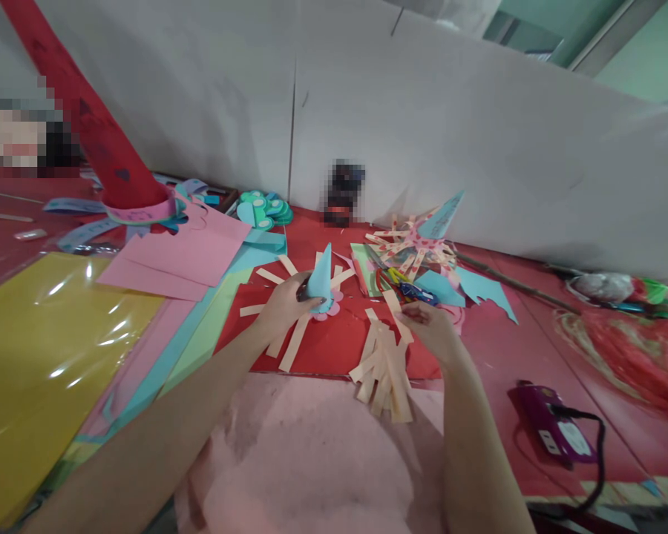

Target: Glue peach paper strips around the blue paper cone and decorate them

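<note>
My left hand (286, 302) is closed round the base of a light blue paper cone (321, 276), which points upward. Pale paper strips (295, 343) radiate from around the cone, and a pink scalloped paper edge (329, 308) shows under it. On the right, my right hand (424, 322) pinches one pale paper strip (396, 311) between thumb and fingers. Just below it lies a loose pile of similar strips (383, 363). Beneath both is a red sheet (317, 348). The fingertips of my left hand are partly hidden behind the cone.
A finished-looking blue cone with patterned strips (423, 236) stands behind, near pliers (393, 280). Pink sheets (183, 252), a yellow glossy sheet (50, 356) and a tall red cone (111, 148) lie left. A purple power strip (554, 423) and red fibres (634, 356) are right.
</note>
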Motion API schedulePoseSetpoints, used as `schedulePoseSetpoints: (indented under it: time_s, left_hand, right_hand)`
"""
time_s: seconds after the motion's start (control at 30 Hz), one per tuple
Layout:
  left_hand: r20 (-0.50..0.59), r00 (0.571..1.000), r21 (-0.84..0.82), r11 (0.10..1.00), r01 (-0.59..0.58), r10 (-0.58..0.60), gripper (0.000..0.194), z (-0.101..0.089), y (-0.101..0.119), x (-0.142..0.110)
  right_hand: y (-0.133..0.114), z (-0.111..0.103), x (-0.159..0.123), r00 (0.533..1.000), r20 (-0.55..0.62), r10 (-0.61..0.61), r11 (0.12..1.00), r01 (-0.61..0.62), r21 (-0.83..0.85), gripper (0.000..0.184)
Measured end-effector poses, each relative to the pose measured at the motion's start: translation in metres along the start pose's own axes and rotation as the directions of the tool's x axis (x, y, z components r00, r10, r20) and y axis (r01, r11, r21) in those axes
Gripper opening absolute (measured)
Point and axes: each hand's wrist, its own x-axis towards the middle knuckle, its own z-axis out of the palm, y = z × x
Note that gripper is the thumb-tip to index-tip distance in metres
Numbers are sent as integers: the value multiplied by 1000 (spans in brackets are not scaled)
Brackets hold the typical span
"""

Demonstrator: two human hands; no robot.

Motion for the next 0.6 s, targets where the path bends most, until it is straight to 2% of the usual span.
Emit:
schedulePoseSetpoints:
  time_s: [0.17,0.33,0.47,0.6]
  left_hand:
    - [3,1000,-13,1000,11,-11,43,0,1,0]
    - [10,1000,-1,1000,9,-9,40,-1,2,0]
    - [7,1000,-17,1000,11,-11,40,0,0,1]
    - [8,1000,-37,999,11,-10,40,1,0,1]
  right_hand:
    - [-8,-1,-3,997,-64,35,999,-36,-8,47]
    - [-25,5,-10,994,-47,101,976,-89,201,45]
    - [-35,28,-21,988,121,100,924,-137,358,38]
    - [-37,59,-35,944,319,81,907,-202,369,33]
